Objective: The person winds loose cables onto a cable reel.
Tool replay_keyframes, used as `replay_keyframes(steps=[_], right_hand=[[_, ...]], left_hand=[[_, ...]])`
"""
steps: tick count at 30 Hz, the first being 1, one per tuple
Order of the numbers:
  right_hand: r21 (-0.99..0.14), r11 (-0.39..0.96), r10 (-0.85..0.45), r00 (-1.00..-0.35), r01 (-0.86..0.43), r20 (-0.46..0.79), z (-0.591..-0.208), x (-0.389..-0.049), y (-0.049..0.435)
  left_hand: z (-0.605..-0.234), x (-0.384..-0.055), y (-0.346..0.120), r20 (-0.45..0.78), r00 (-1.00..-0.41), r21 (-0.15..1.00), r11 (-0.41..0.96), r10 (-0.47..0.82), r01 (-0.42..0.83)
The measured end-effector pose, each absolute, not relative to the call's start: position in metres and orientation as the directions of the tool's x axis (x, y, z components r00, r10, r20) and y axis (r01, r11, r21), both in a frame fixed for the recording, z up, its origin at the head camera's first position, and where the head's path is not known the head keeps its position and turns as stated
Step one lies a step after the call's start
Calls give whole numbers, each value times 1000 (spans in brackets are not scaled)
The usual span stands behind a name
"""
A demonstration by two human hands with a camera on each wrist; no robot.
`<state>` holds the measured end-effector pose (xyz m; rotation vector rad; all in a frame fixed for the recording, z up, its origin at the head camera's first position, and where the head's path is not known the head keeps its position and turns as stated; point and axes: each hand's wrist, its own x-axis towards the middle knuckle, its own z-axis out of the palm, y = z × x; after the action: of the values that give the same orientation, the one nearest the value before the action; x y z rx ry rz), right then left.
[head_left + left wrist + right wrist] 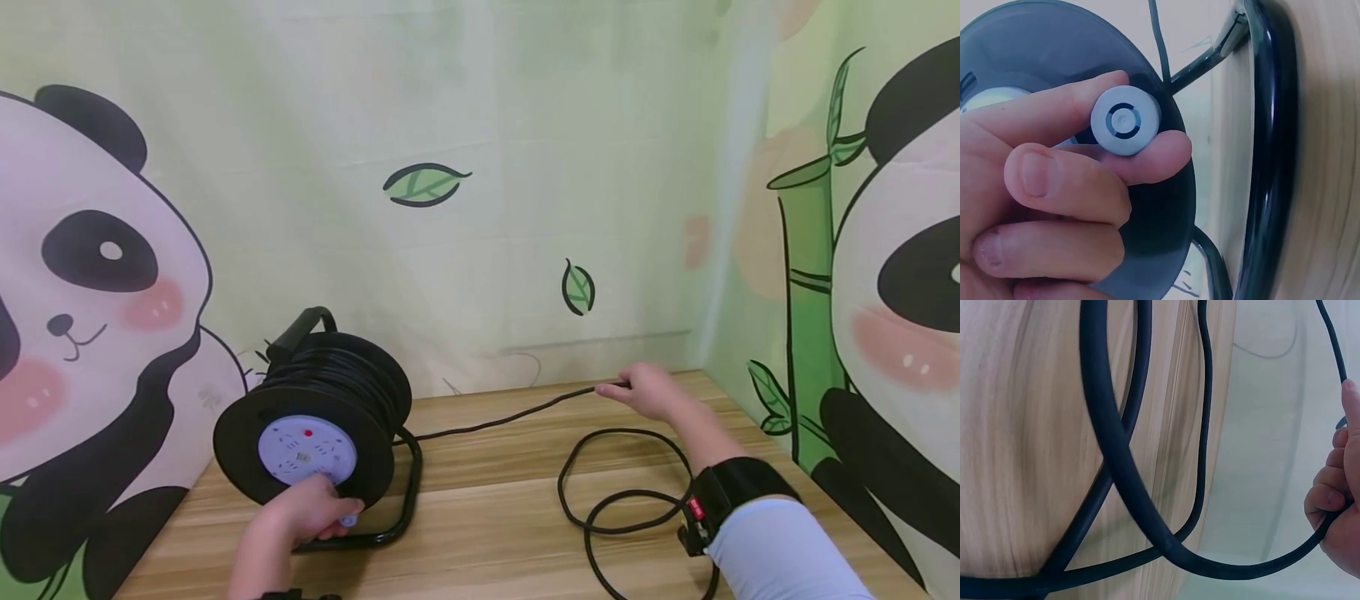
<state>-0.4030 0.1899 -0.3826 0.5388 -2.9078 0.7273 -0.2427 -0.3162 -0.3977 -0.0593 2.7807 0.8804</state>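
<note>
A black cable reel with a pale socket face stands on its bent tube frame at the left. My left hand is at the lower edge of its front disc. In the left wrist view, the thumb and index finger pinch a round grey crank knob, the other fingers folded. Over at the right, my right hand grips the black cable, which runs from the reel. Between reel and hand the cable sags slightly. The right wrist view shows it passing through the curled fingers.
Loose loops of cable lie on the wooden tabletop in front of the right forearm. The frame's black tube sticks out right of the reel. A printed cloth backdrop hangs behind and along the sides.
</note>
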Motion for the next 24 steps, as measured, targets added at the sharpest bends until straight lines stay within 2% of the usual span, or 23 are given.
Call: replay_keyframes(steps=[5,12,24], right_hand=[[-431,821,-335,-927,-374,168,-381,-401,184],[-434,819,-344,-926,-376,153,-377,-400,174],[-447,813,-350,-927,-372,136,-380,-400,163]], left_hand=[[-403,-242,-323,-204,-978,572,816,37,-89],[-405,-242,-333,-253,-967,580,802,9,-144],[-411,-240,-349,-254,-967,610,774,-13,-171]])
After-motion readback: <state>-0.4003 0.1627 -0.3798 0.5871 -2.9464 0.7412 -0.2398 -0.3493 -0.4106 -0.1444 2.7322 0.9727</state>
